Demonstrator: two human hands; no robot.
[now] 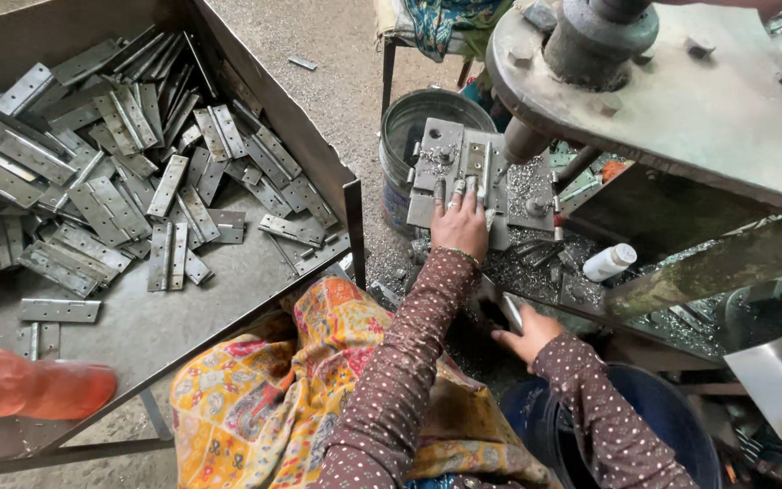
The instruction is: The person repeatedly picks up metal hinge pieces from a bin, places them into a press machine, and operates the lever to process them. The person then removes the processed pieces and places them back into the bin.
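The left hand is laid flat, fingers extended, on a metal hinge seated in the grey die plate of the press; the hinge is pressed down, not gripped. The right hand is held lower, beside the press frame, closed on 1 flat metal piece. Metal swarf is scattered between both hands. A white bottle lies right of the left hand. A tray of loose hinges sits far left of the hands.
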